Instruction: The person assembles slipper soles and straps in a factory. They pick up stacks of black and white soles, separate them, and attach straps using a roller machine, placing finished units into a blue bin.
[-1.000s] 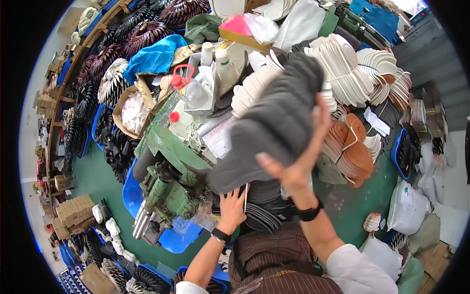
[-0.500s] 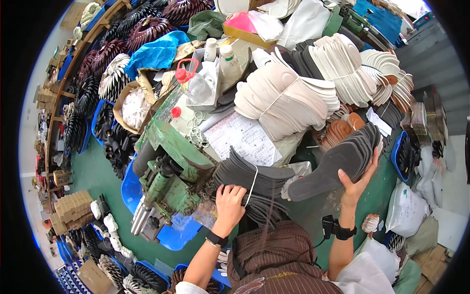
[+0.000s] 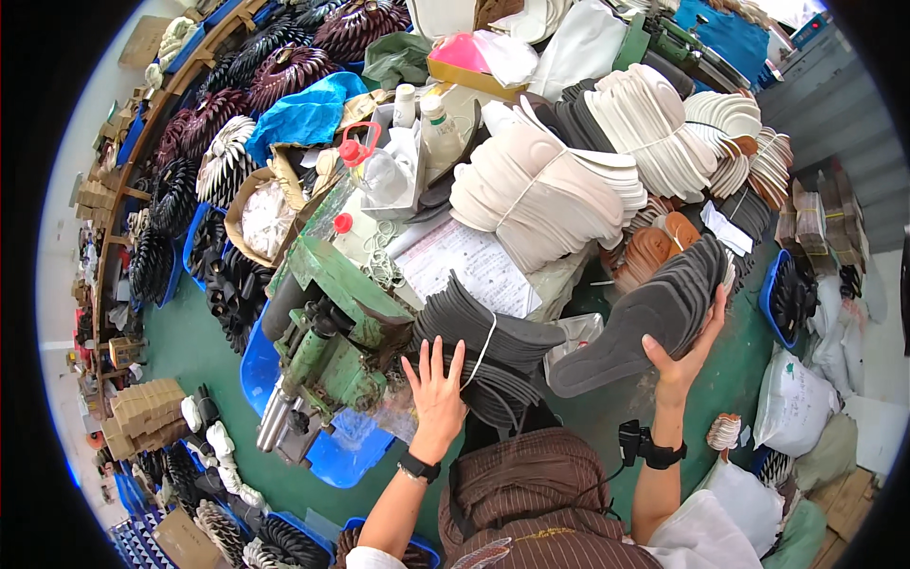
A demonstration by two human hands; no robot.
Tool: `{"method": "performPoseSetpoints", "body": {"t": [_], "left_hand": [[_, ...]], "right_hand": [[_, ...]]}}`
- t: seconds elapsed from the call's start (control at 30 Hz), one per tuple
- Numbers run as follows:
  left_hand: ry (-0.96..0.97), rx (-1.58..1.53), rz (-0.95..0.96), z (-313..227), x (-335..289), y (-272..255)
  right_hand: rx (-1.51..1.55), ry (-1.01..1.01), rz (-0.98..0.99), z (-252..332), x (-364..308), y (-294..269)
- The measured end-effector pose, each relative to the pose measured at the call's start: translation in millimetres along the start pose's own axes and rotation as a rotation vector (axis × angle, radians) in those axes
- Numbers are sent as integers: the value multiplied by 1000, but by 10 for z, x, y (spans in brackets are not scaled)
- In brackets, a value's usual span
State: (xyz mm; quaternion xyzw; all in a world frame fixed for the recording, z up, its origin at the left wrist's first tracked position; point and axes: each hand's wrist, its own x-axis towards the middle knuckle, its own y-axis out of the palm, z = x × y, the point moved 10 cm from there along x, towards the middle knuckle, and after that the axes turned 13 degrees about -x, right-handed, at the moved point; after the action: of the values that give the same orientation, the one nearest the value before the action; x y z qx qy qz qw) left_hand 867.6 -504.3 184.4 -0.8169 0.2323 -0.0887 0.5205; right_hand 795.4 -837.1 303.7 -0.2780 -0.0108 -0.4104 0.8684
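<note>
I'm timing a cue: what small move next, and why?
Perhaps bring the left hand over to steady the grey insole stack: its edges look fanned, only the right hand holds it, and the left is open at the tied bundle.

Dark insoles (image 3: 488, 334) partly hide paper (image 3: 469, 263); its writing (image 3: 485, 277) seems illegible.

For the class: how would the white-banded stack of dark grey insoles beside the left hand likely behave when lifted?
The dark grey insole stack would probably flex somewhat, since its thin layers visibly curve. The white band crossing it should help keep it together, but its ends might splay, as the layer edges look stepped and uneven.
</note>
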Motion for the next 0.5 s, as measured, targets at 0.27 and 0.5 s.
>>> {"method": "performPoseSetpoints", "body": {"t": [0.27,0.5], "left_hand": [[83,-1280,-364,-914,-649,-1195],[-234,-1353,-1147,-138,-1642,-1798]], "right_hand": [[-7,-284,271,1074,-589,722],[372,-818,694,2464,-1638,1198]]}}
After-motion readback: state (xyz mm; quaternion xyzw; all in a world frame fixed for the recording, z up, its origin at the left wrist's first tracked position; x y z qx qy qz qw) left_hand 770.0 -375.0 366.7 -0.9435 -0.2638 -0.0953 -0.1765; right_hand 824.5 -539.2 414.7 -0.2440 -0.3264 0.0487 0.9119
